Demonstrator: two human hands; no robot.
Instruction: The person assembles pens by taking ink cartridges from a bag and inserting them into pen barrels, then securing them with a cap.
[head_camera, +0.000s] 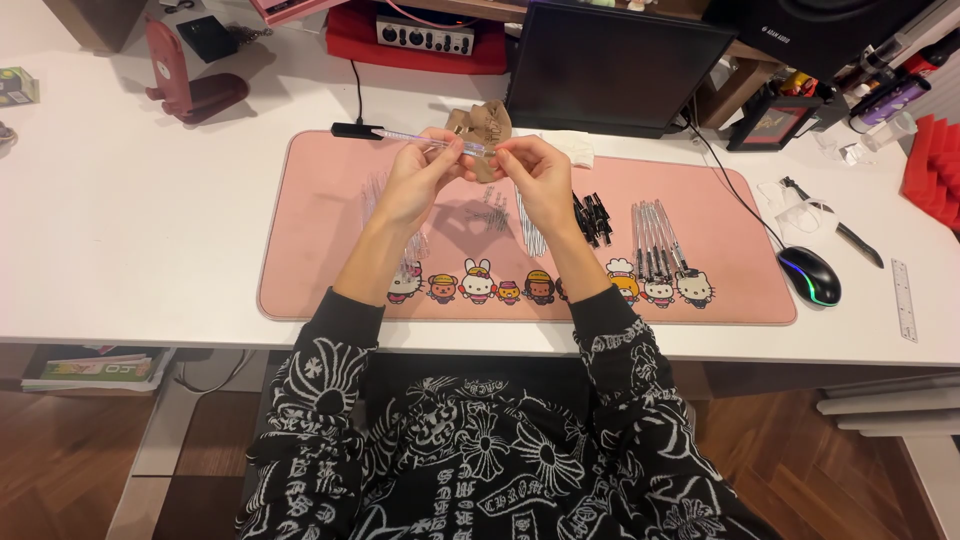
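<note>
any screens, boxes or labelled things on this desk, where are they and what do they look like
Dark blank rectangular monitor: back centre, behind the pink desk mat.
Small green box: far left edge of the desk.
Black framed picture: right of the monitor, reddish inside.
Silver audio unit with knobs: back, on red cloth.

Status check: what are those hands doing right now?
Left hand and right hand both raised, gripping one clear pen barrel. Pen parts on pink mat. Nothing obstructing.

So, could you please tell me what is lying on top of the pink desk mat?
On the pink desk mat lie clear pen barrels, springs, black pen parts and grey refills. Both hands, left hand and right hand, cover part of the piles.
</note>
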